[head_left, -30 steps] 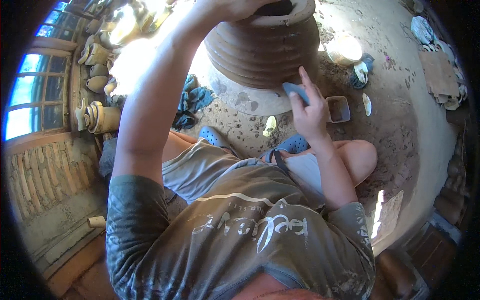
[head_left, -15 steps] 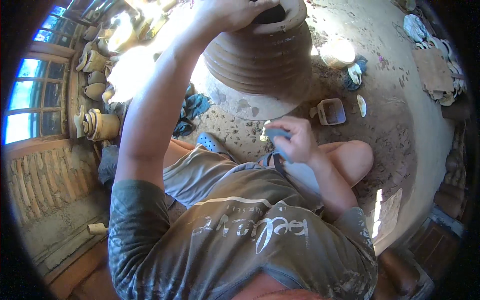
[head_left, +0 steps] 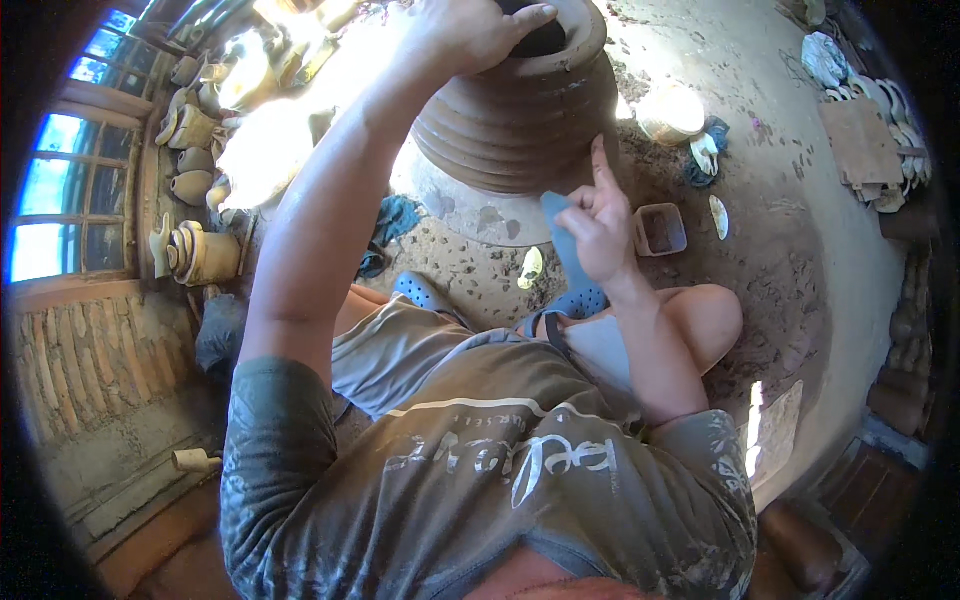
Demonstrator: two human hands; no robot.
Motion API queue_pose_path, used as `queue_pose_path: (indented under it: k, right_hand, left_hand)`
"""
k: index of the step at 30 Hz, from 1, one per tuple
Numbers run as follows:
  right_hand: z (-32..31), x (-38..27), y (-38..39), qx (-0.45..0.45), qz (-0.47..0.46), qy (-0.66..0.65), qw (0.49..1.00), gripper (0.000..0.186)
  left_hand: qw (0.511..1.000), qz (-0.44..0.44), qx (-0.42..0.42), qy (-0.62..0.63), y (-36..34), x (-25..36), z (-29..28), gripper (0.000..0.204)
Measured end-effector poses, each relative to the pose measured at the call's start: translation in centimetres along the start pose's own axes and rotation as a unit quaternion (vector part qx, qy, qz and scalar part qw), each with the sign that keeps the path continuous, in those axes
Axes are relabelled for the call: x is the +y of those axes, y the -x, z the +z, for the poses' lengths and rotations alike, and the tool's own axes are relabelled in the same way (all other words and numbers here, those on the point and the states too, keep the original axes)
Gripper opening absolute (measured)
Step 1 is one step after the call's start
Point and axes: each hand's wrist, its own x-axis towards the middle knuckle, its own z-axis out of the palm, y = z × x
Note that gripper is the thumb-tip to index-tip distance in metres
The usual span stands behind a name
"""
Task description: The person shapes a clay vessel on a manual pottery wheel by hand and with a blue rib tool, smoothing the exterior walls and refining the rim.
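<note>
A big brown clay pot, ribbed with horizontal rings, stands at the top centre on a round, clay-smeared base. My left hand lies at the left of its rim, thumb stretched out over the dark mouth; the other fingers are mostly hidden or cut off by the upper edge. Low on the pot's right side, my right hand holds a flat blue-grey scraper that hangs down under the palm. Its index finger points up at the wall and appears to touch it.
Right of the pot are a small plastic tub, a white bucket and a pale oval piece. Another pale piece lies before the base, a teal cloth to its left. Stacked pots stand by the window.
My right hand has moved up and forward from above my lap to the pot, its index finger now extended. The scraper has swung to hang downward. My left hand stays at the rim.
</note>
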Motion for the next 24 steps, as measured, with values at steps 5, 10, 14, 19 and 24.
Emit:
queue_pose_path:
  k: [5, 10, 14, 19, 24]
  right_hand:
    - [4.6, 0.4, 2.9, -0.008, -0.012, 0.095, 0.995, 0.1]
    - [3.9, 0.1, 3.3, -0.078, -0.08, 0.066, 0.992, 0.099]
    - [1.1, -2.8, 0.2, -0.022, 0.018, -0.071, 0.997, 0.1]
    - [1.6, -2.8, 2.0, -0.166, 0.039, -0.091, 0.981, 0.073]
    - [-2.6, -3.2, 0.7, -0.008, 0.122, -0.352, 0.928, 0.052]
  left_hand:
    - [1.0, -0.016, -0.018, 0.018, 0.6, 0.9, -1.4, 0.088]
    - [0.999, -0.012, -0.023, 0.042, 0.0, -0.1, -0.6, 0.086]
    - [0.996, -0.006, -0.025, 0.088, -0.5, -0.4, 0.5, 0.087]
    - [0.993, 0.029, -0.015, 0.117, -0.8, -1.7, 0.6, 0.089]
    - [0.962, 0.059, 0.083, 0.252, -1.1, -2.4, -0.6, 0.084]
